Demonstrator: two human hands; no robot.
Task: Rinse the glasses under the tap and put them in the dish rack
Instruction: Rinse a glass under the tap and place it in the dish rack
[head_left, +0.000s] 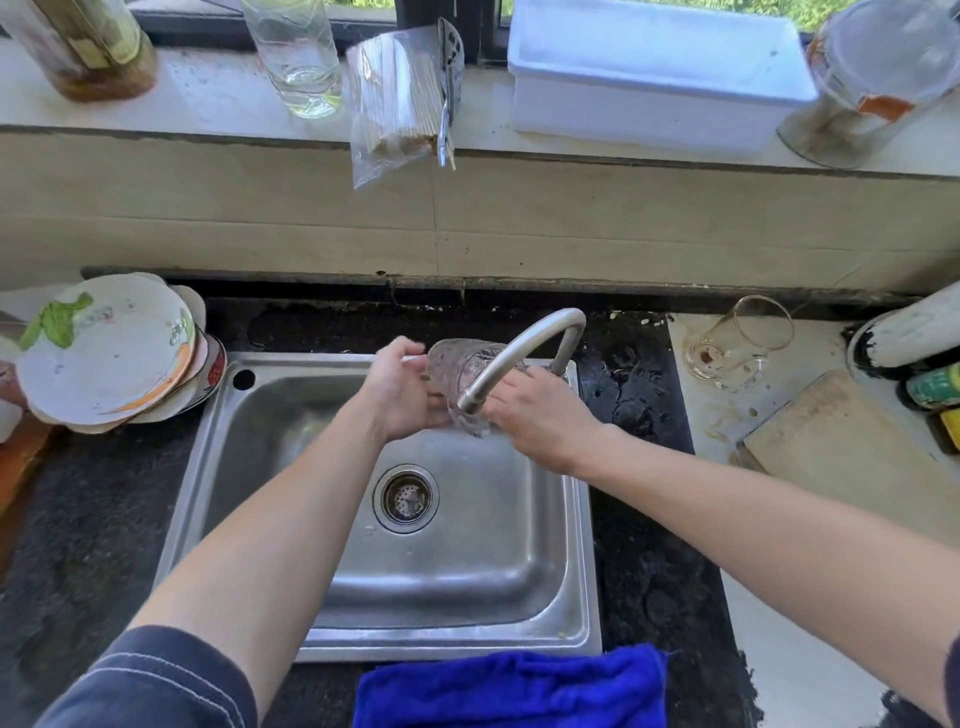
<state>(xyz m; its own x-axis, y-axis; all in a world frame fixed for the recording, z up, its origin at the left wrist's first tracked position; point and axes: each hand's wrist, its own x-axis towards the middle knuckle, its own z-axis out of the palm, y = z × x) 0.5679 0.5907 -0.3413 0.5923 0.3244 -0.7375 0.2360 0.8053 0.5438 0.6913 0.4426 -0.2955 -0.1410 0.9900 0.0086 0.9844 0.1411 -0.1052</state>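
A clear textured glass (460, 371) is held tilted under the spout of the curved steel tap (524, 345), above the steel sink (208, 467). My left hand (402, 392) grips the glass from the left side. My right hand (540, 415) holds it from the right, near its lower end. Water seems to run over the glass. A second clear glass (737, 340) with a reddish stain at its bottom stands on the pale counter to the right. No dish rack is in view.
A stack of plates (109, 353) leans at the sink's left. A blue cloth (511, 688) lies at the front edge. A wooden board (841, 441) and bottles sit at the right. On the windowsill stand a tall glass (298, 57), a white tub (654, 73), a bag of skewers and jars.
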